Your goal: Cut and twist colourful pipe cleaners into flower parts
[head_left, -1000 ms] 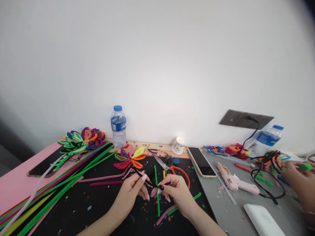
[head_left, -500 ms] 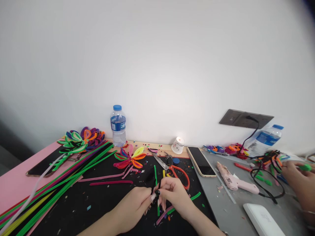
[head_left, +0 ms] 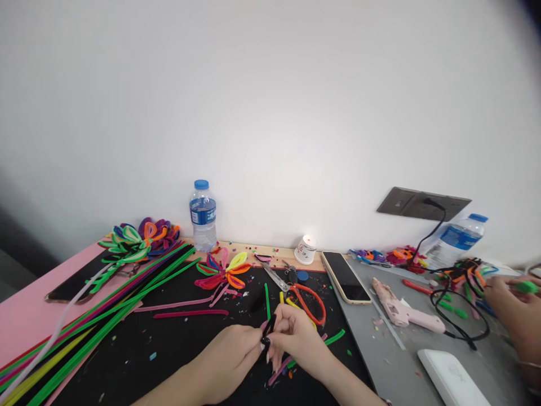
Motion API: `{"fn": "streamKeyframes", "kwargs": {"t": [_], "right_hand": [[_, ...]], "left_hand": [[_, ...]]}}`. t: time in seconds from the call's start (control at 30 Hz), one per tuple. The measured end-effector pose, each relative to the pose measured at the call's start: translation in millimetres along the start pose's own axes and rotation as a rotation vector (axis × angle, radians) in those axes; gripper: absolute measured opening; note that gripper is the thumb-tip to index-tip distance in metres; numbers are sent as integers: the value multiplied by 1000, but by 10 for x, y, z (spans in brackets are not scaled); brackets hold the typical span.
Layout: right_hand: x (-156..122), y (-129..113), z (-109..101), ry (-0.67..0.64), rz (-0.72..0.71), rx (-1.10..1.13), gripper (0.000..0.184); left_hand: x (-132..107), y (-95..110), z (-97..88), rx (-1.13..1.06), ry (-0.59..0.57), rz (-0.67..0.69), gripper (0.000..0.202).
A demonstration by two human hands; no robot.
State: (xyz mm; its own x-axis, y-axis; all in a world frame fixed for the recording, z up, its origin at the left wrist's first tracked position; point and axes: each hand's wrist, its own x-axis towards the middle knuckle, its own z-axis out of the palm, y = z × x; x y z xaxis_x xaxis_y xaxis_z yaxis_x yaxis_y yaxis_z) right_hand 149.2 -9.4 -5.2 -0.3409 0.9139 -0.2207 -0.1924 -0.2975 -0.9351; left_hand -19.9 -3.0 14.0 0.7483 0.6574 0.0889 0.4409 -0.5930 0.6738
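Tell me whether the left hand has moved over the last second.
Yes. The left hand shifted right and down, closing on the green stick.

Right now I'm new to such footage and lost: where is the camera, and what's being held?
No machine here: a camera worn on a person's head looks down at their two bare hands. The left hand and right hand pinch a short black pipe cleaner together over a black mat. Around lie long pipe cleaners, a pipe-cleaner flower, orange-handled scissors, a water bottle, a phone and a pink glue gun. The hand at the far right belongs to another person.
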Motion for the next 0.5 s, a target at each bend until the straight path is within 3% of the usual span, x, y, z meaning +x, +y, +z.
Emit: {"fn": "streamKeyframes", "kwargs": {"t": [0.5], "right_hand": [[-4,-19,-35,-27,-7,-104,31]], "left_hand": [[-35,-19,44,131,-39,15,28]]}}
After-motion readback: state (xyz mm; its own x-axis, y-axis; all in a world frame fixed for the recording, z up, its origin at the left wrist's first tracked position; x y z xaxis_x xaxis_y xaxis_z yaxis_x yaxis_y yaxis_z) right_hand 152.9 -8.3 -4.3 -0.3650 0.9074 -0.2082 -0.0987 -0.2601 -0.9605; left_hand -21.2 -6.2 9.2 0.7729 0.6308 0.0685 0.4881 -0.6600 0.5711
